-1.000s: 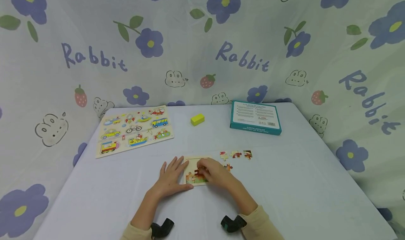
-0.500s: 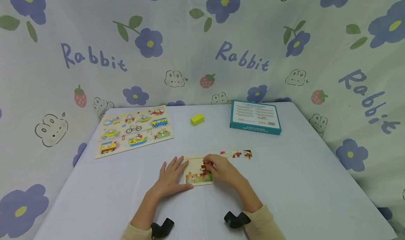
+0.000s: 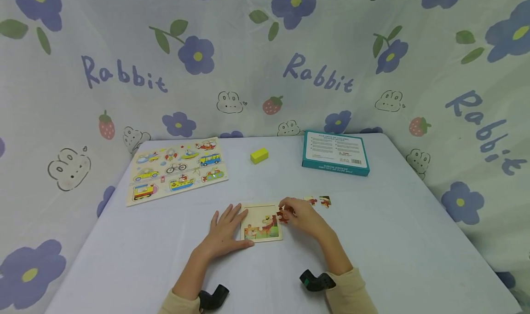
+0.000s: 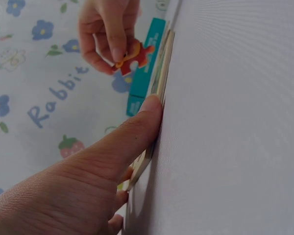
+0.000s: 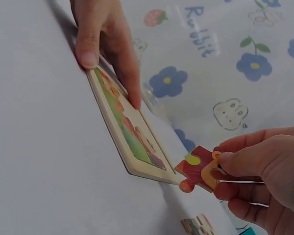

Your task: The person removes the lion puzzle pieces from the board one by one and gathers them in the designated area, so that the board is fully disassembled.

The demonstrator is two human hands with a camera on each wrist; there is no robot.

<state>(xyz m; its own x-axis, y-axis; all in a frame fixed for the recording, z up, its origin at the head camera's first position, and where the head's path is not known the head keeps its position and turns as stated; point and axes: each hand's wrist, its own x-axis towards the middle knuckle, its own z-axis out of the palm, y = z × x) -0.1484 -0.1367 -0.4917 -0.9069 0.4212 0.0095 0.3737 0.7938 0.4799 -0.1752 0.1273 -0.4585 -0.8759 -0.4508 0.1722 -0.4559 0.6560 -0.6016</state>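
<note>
A small wooden puzzle board (image 3: 256,213) lies flat on the white table, with joined picture pieces along its lower part and bare wood above. My left hand (image 3: 223,233) rests at its left side, fingers spread, the thumb touching the near edge in the left wrist view. Just off the board's right edge, my right hand (image 3: 306,218) pinches a red-brown and orange jigsaw piece (image 5: 198,169) between thumb and fingers, held clear of the table. Two loose jigsaw pieces (image 3: 325,202) lie beyond the right hand, which may hide others.
A vehicle puzzle board (image 3: 175,169) lies at the back left. A yellow block (image 3: 259,156) sits at the back middle, and a teal box (image 3: 335,153) lies at the back right. A patterned curtain (image 3: 248,51) hangs behind the table.
My right hand has drawn back rightward from over the board to beyond its right edge, carrying the red-brown piece. The left hand has stayed in place.
</note>
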